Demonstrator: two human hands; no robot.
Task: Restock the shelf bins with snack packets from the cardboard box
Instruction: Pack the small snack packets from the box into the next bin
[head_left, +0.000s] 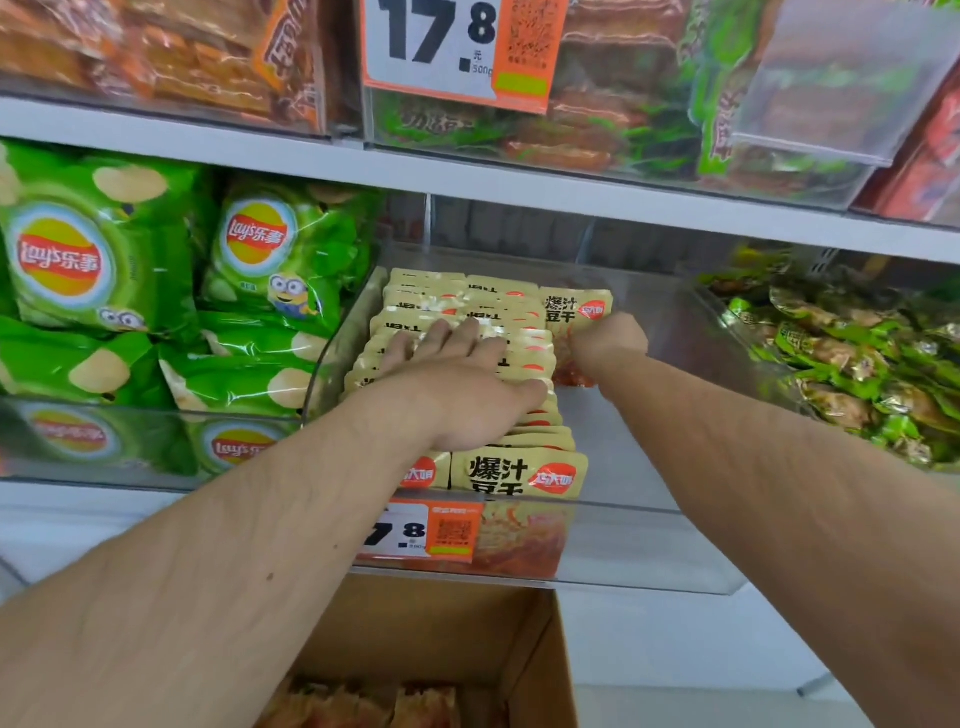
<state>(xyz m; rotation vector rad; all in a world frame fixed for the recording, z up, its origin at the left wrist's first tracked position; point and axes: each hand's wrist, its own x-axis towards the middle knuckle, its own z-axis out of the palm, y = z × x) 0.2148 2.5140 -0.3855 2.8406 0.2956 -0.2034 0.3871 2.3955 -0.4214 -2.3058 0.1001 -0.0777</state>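
My left hand lay flat, fingers straight and a bit spread, pressing down on the row of beige packets standing in the clear bin. That row ran front to back, away from me. Just right of it, my right hand was curled tight around one more packet at the far end, touching the row's right side. So the bare gap was on the right, nearer that hand. The cardboard box sat below, more packets inside.
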